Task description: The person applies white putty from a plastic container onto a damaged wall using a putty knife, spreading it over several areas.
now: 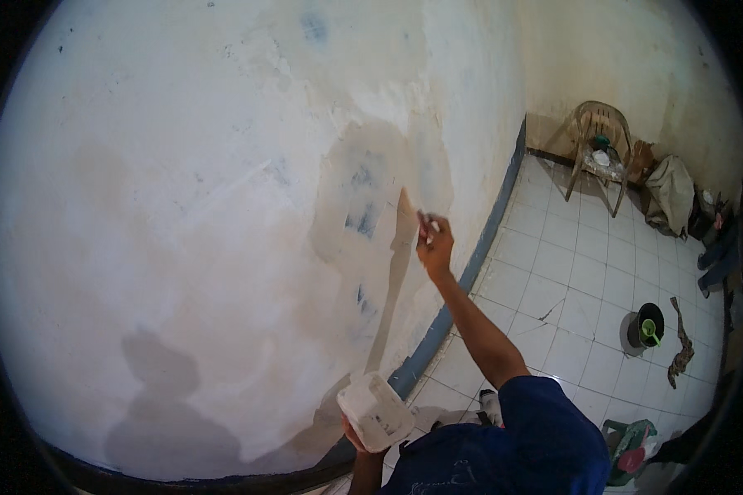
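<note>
Patchy wall (223, 206) backs left grip (352, 433) clamped on tub (383, 435) and right grip (435, 240) pinching blurred tool (404, 201).

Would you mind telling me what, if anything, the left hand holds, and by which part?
The left hand holds the pale rectangular tub by its lower left side.

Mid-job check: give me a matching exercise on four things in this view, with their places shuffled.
1. Plastic container
2. Green dipper
3. Armchair
4. Right hand

A. Inside the black bucket
B. Raised in front of the patchy wall
C. Held in the left hand
D. Standing near the yellowish far wall

Pairs: 1-C, 2-A, 3-D, 4-B
</note>
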The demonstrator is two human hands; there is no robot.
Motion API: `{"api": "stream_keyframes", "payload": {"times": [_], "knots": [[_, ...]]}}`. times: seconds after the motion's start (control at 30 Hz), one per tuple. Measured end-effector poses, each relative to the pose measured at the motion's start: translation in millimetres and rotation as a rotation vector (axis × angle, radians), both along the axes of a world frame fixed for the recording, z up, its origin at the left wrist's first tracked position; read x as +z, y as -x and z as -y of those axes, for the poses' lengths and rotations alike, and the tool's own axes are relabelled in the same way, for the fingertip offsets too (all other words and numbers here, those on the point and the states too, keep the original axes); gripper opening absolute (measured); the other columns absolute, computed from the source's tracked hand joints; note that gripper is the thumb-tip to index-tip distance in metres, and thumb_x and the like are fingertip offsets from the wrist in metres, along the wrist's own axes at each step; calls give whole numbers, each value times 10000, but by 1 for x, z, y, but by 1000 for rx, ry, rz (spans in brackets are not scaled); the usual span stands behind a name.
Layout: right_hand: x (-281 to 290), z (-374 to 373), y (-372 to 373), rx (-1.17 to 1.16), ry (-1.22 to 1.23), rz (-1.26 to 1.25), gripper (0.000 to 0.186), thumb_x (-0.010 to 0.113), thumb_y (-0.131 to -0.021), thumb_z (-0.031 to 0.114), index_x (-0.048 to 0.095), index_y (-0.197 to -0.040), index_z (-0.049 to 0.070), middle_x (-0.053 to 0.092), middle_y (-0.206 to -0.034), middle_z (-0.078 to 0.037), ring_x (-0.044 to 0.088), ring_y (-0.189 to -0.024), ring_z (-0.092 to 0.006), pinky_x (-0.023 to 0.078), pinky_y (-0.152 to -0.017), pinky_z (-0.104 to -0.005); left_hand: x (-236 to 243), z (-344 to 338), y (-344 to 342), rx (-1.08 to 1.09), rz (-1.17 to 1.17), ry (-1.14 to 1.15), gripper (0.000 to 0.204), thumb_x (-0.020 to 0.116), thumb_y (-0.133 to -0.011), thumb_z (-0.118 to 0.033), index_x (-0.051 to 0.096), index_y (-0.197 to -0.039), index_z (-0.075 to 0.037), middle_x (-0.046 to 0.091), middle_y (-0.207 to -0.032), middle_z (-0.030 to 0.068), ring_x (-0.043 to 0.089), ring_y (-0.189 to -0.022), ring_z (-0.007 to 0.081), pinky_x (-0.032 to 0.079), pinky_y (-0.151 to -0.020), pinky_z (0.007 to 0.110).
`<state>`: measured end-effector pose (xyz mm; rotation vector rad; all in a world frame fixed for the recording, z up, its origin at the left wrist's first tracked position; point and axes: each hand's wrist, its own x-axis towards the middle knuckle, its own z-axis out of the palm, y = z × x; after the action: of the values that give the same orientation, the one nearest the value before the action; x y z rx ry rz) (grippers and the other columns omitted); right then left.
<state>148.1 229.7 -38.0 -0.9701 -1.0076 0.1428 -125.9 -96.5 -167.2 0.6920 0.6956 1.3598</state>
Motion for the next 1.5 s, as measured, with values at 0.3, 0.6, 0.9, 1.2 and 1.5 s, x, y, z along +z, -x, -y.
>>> {"api": "stream_keyframes", "payload": {"times": [0.3,0.6,0.9,1.2,1.5], "knots": [[-92,158,120,198,-109,505,310,698,-647,-29,685,-950,41,611,-928,-112,600,-845,-330,516,-714,-416,-20,9,16,265,-1094,-421,885,514,-811,-669,228,-1492,-182,384,-1460,148,418,-1303,389,337,-1053,601],[-26,40,62,-183,-86,267,445,629,-647,-56,640,-1089,-7,566,-951,-160,544,-886,-351,465,-749,-408,-3,6,26,74,233,198,811,367,-833,-741,352,-1460,-227,405,-1456,60,431,-1299,358,392,-1020,588],[-101,172,180,194,12,455,409,692,-605,26,669,-1013,32,606,-1074,-146,581,-1018,-390,519,-829,-451,-52,20,57,155,197,195,847,375,-827,-736,294,-1485,-209,353,-1488,112,420,-1293,408,375,-1019,620],[-29,131,121,-124,-5,326,367,662,-646,-69,675,-995,44,591,-958,-133,569,-852,-324,478,-699,-390,-24,38,67,-95,472,198,1086,451,-724,-832,180,-1513,-136,349,-1415,302,447,-1220,495,352,-975,699],[-104,218,196,312,11,483,478,700,-609,-46,664,-1076,49,629,-1036,-104,629,-970,-304,528,-840,-439,15,59,60,-194,776,189,1123,468,-706,-847,158,-1518,-136,329,-1431,298,421,-1248,496,344,-981,701]]}}
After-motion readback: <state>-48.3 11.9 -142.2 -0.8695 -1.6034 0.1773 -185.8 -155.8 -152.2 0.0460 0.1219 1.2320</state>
